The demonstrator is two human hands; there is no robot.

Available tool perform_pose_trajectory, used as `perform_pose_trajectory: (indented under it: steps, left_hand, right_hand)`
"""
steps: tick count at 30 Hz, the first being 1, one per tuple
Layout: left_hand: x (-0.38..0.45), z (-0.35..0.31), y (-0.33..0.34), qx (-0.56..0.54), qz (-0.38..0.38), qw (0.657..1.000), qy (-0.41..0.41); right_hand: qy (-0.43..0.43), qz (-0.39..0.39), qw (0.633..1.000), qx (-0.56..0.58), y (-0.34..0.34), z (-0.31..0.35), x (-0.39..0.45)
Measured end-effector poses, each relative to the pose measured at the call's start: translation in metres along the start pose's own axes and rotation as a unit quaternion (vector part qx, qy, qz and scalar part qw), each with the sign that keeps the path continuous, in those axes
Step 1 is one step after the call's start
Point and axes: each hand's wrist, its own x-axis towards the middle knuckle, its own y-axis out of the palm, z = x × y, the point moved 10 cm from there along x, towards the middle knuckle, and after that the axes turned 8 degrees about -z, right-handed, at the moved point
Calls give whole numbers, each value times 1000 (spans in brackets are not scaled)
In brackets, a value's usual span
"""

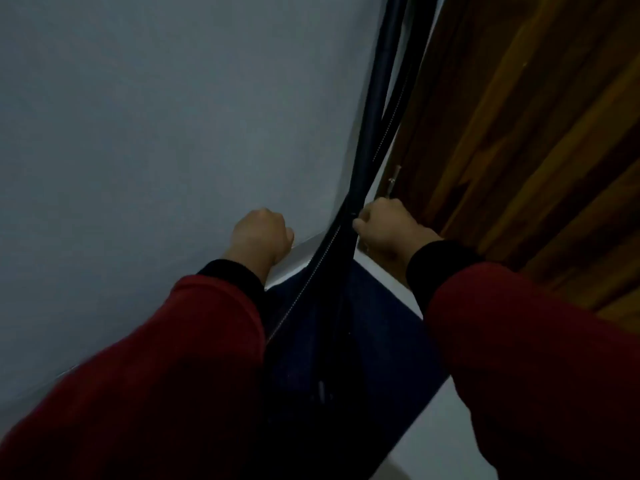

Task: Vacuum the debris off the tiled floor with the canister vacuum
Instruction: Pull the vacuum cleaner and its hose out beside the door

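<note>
No canister vacuum and no debris show in this dim head view. A large pale grey fabric cover (138,133) fills the left side. A zipper (377,143) runs up its right edge, and the gap below it opens onto dark navy material (311,323). My left hand (259,237) is closed in a fist on the grey cover's edge beside the opening. My right hand (388,226) pinches the zipper at its slider, at the top of the opened part. Both arms wear red sleeves with black cuffs.
A brown wooden door (519,150) stands close on the right, with a small metal fitting (393,180) near its edge. A pale strip (433,438), floor or wall, shows at the lower right between the navy material and my right sleeve.
</note>
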Motion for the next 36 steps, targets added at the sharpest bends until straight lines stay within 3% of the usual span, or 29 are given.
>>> perform_pose_trajectory:
  steps: [3, 6, 12, 18, 22, 27, 31, 36]
  left_hand:
    - [-5, 8, 27, -24, -7, 1000, -9]
    - [-13, 8, 49, -59, 17, 998, -26]
    - [5, -2, 87, -203, 49, 977, -40]
    - [22, -40, 118, -401, 115, 908, -31]
    - [41, -59, 130, -455, 139, 879, -21]
    - [55, -55, 137, -537, 129, 831, -63]
    - [55, -32, 129, -619, 63, 775, -112]
    - [46, -18, 109, -678, 24, 727, -107]
  right_hand:
    - [-34, -59, 994, 88, 7, 8, 2]
    - [-77, -60, 984, 151, 15, 20, 0]
    - [-121, -125, 971, 163, 5, 19, 25]
    - [-159, -130, 963, 174, 15, 20, 43]
    - [-190, -129, 959, 166, 19, 28, 63]
    - [-192, -128, 959, 166, 25, 31, 78]
    - [-185, -148, 954, 183, 23, 27, 72]
    - [-177, -196, 944, 200, 26, 30, 56]
